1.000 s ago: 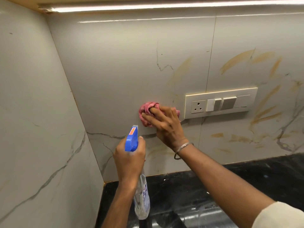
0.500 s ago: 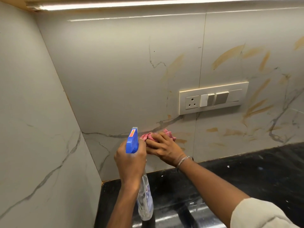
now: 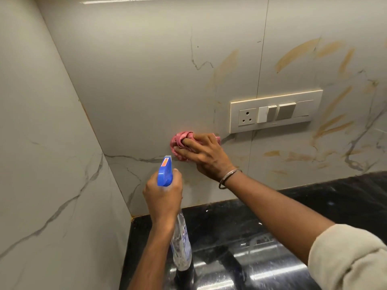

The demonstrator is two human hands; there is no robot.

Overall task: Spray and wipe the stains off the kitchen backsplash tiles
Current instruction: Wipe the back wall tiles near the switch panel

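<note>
On my feed I log: one cream switch plate [image 3: 276,111] on the back wall, its three-pin socket [image 3: 247,117] at the left end, rocker switches [image 3: 276,111] beside it; one glossy black table [image 3: 261,233] below, speckled white; one marble-veined side wall [image 3: 46,164] at left.

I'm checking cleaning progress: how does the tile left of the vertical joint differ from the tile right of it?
The left tile shows only faint, pale smears near the joint; the right tile carries many strong orange-brown streaks. The right hand presses the pink cloth on the left tile; nothing touches the right tile. Both are glossy grey with dark veins, and the switch plate spans both.
</note>
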